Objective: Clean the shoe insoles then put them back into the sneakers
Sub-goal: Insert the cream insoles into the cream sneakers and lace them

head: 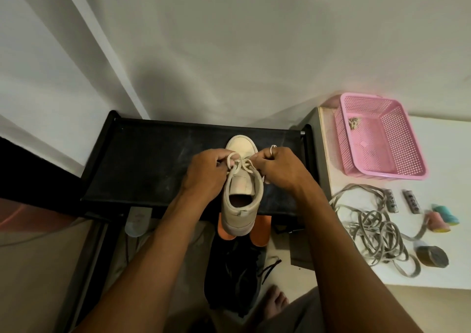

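A cream sneaker (240, 205) stands on the black rack top (153, 159), toe pointing away from me, heel over the front edge. My left hand (206, 172) pinches a loop of the cream lace (238, 164) on the left of the tongue. My right hand (277, 167), with a ring on one finger, pinches the lace on the right side. Two orange insoles (258, 233) show below the rack's front edge, partly hidden behind the sneaker's heel. A black sneaker (234, 276) lies on the floor under my forearms.
A pink mesh basket (379, 139) sits on the white surface (446, 133) to the right, with a tangled grey strap (374, 225), small rolls and clips near it. The wall is close behind the rack. My bare foot (276, 299) is on the floor.
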`<state>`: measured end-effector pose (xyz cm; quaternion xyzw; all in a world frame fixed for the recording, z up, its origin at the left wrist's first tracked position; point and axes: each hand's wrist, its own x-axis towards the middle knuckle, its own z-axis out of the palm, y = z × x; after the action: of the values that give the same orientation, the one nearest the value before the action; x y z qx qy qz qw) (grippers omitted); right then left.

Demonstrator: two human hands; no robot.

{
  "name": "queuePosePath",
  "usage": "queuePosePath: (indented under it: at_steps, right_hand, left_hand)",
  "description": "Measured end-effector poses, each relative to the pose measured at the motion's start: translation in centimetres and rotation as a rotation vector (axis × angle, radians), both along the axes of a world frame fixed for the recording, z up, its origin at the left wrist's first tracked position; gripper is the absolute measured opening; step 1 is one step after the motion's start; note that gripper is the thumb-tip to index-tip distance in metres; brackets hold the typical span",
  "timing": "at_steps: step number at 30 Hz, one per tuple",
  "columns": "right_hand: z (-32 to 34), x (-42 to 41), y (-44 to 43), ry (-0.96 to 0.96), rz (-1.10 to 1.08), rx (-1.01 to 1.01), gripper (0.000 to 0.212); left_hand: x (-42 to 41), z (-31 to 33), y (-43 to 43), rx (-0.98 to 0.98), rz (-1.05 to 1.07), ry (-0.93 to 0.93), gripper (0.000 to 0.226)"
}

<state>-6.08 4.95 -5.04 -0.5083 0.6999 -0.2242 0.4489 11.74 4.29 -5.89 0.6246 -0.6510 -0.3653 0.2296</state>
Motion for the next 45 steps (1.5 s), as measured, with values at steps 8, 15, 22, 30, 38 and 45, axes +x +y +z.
queuePosePath:
  at_steps: [8, 15, 22, 30, 38, 45]
  right_hand:
    - [0.1, 1.4, -0.8, 0.099, 0.087, 0.016, 0.026]
    - [0.3, 1.8, -0.9, 0.169, 0.14, 0.074, 0.031]
    - [-0.6, 1.4, -1.1, 0.118, 0.039, 0.006, 0.021]
    - [-0.9, 1.2, -1.1, 0.127, 0.057, 0.016, 0.012]
    - [-1.2, 1.9, -1.5, 0.256, 0.174, 0.058, 0.019]
    - [-1.4, 1.6, -1.4, 0.236, 0.146, 0.09, 0.023]
  left_hand:
    - [-0.6, -0.5, -0.3, -0.008, -0.038, -0.146, 0.012]
    - [-1.0, -0.4, -0.2, 0.036, 0.001, -0.159, 0.018]
    - [-0.3, -0.6, -0.6, 0.001, 0.029, -0.071, 0.025]
    - [-0.4, -0.8, -0.6, -0.105, -0.081, -0.212, 0.025]
    - [-1.0, -0.8, -0.6, -0.082, -0.094, -0.23, 0.011]
    - [-1.1, -0.9, -0.5, -0.028, -0.015, -0.173, 0.009]
